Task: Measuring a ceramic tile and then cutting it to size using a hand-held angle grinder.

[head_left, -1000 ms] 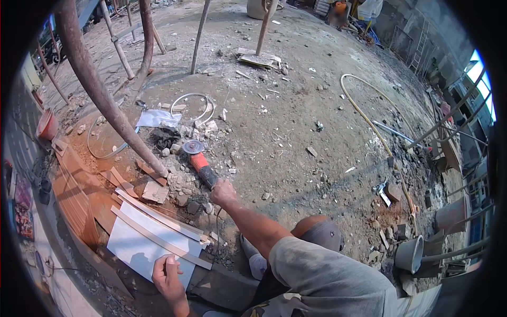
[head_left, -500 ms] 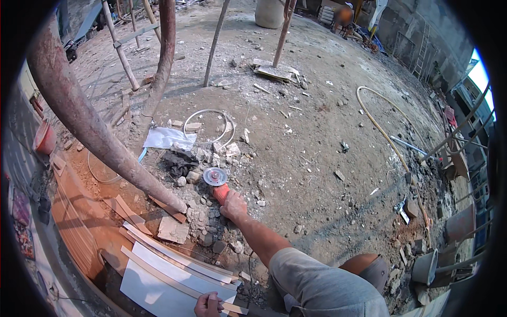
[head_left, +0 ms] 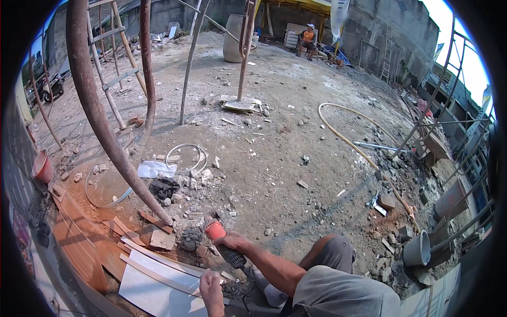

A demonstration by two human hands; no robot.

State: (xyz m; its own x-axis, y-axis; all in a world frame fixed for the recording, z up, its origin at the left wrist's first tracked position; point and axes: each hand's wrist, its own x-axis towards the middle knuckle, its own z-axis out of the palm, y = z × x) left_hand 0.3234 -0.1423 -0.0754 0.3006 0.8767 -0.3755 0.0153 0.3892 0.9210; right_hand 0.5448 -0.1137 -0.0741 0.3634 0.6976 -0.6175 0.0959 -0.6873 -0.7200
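Observation:
My right hand [head_left: 233,241] grips an angle grinder [head_left: 215,230] with a red front housing and a dark rear body. The tool is held above the rubble, its head pointing away from me, and its disc is hardly visible. A dark cord trails from its back end. My left hand [head_left: 211,288] is raised at the lower middle, over the right end of the thin strips, with its fingers curled in. Whatever those fingers may hold is hidden. Beside it lie a white panel [head_left: 142,280] and a narrow light strip [head_left: 158,274] across that panel.
Brown boards [head_left: 79,243] lie at the left. A slanting rusty pole [head_left: 105,129] stands ahead of them. Broken stones [head_left: 193,240] surround the work spot. A hose [head_left: 348,142] and a grey bucket [head_left: 417,249] are at the right. Far off, a person [head_left: 308,38] sits.
My head view has tilted up. The grinder is drawn back toward me and turned, so its disc no longer faces me. My left hand has risen from the strip.

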